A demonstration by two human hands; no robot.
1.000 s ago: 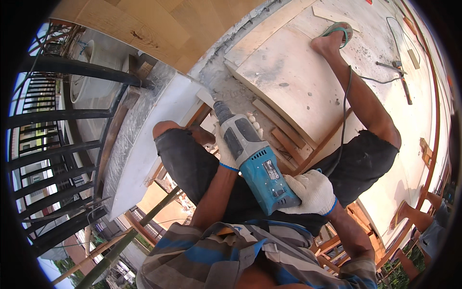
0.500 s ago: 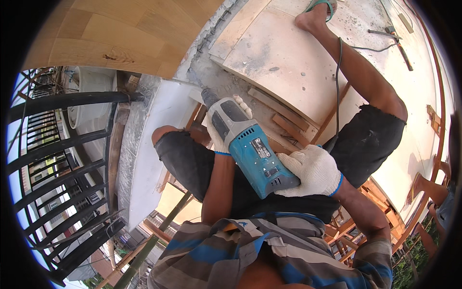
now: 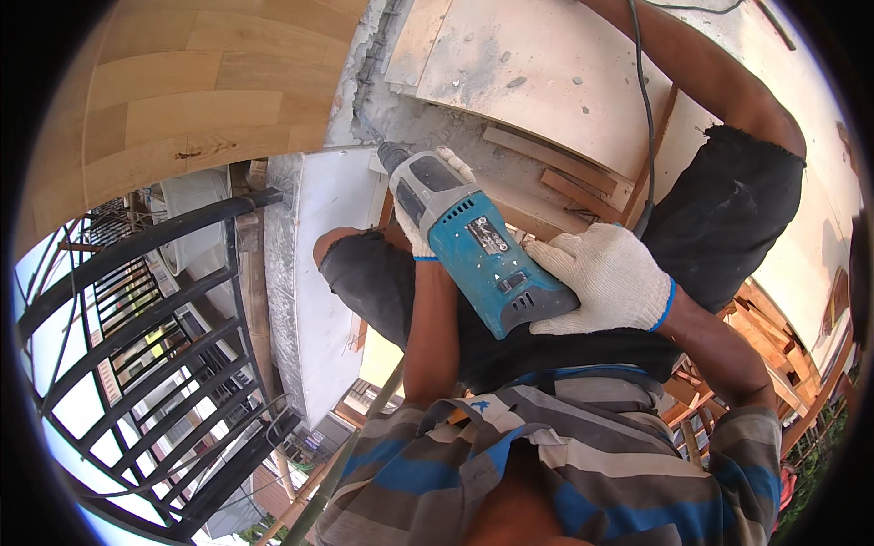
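Note:
A teal and grey rotary hammer [image 3: 492, 246] lies slantwise across the view, its chuck pointing up and left. Its bit [image 3: 368, 126] reaches the broken concrete edge [image 3: 350, 102] beside the wood-tiled floor. My left hand [image 3: 414, 235], in a white knit glove, is wrapped round the front of the tool; the body hides most of it, and a few fingertips show on the far side. At the rear end, my gloved right hand [image 3: 603, 280] is closed round the handle, which is largely hidden. A black cord [image 3: 649, 127] runs up from behind that hand.
Wood-look tiles [image 3: 209, 82] cover the upper left. A black metal railing [image 3: 137, 355] stands at left, with a drop beyond it. Dusty pale boards [image 3: 537, 82] with rubble lie ahead. Loose wood strips [image 3: 555, 164] sit in the gap. My bent legs flank the tool.
The view has shifted, so the tool and my hands sit slightly higher and the hammer at upper right has mostly left the picture. Both hands keep their hold on the rotary hammer.

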